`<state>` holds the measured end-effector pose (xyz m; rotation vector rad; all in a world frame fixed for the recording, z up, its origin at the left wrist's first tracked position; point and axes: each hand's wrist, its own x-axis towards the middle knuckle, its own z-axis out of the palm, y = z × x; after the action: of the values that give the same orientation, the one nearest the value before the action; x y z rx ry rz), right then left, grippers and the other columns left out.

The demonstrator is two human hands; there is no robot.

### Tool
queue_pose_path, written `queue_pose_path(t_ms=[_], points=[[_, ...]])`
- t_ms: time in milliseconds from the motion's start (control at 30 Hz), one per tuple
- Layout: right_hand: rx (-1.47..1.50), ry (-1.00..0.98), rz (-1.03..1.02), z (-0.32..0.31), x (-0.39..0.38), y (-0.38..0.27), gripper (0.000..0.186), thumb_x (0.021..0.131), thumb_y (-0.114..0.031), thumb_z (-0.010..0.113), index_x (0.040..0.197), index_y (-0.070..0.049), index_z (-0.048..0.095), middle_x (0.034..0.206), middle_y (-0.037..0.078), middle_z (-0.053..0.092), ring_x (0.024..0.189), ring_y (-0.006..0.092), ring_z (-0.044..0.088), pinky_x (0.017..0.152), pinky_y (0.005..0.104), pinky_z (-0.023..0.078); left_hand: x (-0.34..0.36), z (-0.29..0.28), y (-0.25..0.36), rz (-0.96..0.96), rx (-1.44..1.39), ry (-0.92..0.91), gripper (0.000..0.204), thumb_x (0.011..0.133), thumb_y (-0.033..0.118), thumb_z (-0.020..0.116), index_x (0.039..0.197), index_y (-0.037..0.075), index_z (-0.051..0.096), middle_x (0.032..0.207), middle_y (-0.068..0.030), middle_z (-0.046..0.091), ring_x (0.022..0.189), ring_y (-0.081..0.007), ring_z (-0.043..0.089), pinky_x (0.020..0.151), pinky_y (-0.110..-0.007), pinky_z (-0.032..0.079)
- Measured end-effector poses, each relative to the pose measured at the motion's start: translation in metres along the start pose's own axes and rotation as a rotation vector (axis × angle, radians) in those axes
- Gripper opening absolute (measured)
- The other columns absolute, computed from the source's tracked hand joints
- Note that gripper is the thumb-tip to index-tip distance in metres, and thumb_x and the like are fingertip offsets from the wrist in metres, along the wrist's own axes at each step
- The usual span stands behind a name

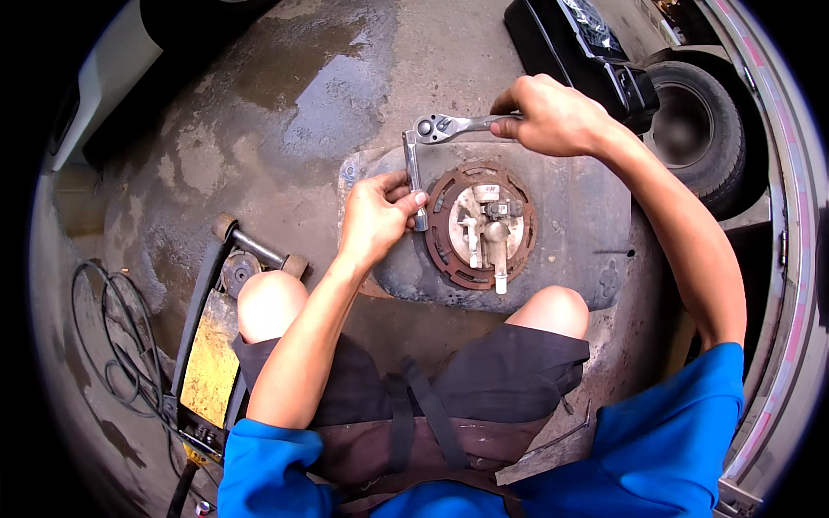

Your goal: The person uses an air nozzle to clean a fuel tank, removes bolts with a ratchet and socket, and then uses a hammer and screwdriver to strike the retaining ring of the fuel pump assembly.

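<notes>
My right hand (pixel 553 114) is closed round the handle of a steel ratchet wrench (pixel 442 129), held level above the far side of a grey tank (pixel 570 207). From the ratchet's head a shiny deep socket or extension (pixel 413 160) runs down toward me. My left hand (pixel 370 217) pinches its lower part between thumb and fingers, just left of a rusty slotted lock ring (pixel 445 250). Inside the ring sits a pale, dirty fuel pump top (pixel 477 226) with pipe stubs and a connector. Whether the tool's lower end touches the ring, I cannot tell.
A yellow and black floor jack (pixel 210 350) stands by my left knee, with a dark coiled hose (pixel 121 345) beyond it. At the far right are a wheel with its tyre (pixel 704 129) and a black case (pixel 566 52). Wet patches (pixel 332 99) mark the concrete.
</notes>
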<state>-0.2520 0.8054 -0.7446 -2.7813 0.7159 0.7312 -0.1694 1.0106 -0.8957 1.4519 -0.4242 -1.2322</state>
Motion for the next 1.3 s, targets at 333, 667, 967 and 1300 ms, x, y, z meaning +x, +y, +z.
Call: queue_pose_path(t_ms=[333,667,967,1300], points=[[0.314,0.694,-0.044,-0.001,0.022,0.018,0.041,0.096,-0.032,0.058,0.117,0.004,0.065,0.088,0.019,0.071,0.081,0.0249,0.068,0.076,0.0355,0.051,0.001,0.01,0.0,0.012,0.039,-0.012,0.045,0.088,0.003,0.068,0.127,-0.014,0.054,0.092,-0.0107,0.073,0.066,-0.0069,0.059,0.058,-0.021,0.048],[0.263,0.706,0.169,-0.055,0.011,-0.003,0.039,0.092,-0.029,0.058,0.113,0.003,0.067,0.097,0.026,0.07,0.096,0.0339,0.069,0.085,0.0388,0.052,0.001,0.019,0.001,0.016,0.009,-0.023,0.043,0.087,0.003,0.069,0.125,-0.014,0.055,0.09,-0.0098,0.072,0.063,-0.0063,0.057,0.056,-0.022,0.047],[0.115,0.163,-0.327,-0.043,0.022,-0.006,0.039,0.09,-0.03,0.067,0.109,0.003,0.069,0.094,0.022,0.07,0.09,0.0266,0.069,0.079,0.0368,0.054,-0.003,0.012,-0.006,0.02,0.047,0.036,0.041,0.087,0.004,0.069,0.123,-0.012,0.058,0.089,-0.009,0.073,0.063,-0.006,0.058,0.055,-0.021,0.046],[0.037,0.035,-0.1,-0.021,0.014,-0.015,0.034,0.09,-0.026,0.063,0.108,0.002,0.07,0.098,0.027,0.069,0.096,0.0382,0.068,0.09,0.0424,0.051,-0.003,0.006,-0.007,0.02,0.034,0.072,0.042,0.087,0.003,0.068,0.124,-0.014,0.056,0.093,-0.0121,0.073,0.067,-0.0073,0.06,0.058,-0.021,0.048]])
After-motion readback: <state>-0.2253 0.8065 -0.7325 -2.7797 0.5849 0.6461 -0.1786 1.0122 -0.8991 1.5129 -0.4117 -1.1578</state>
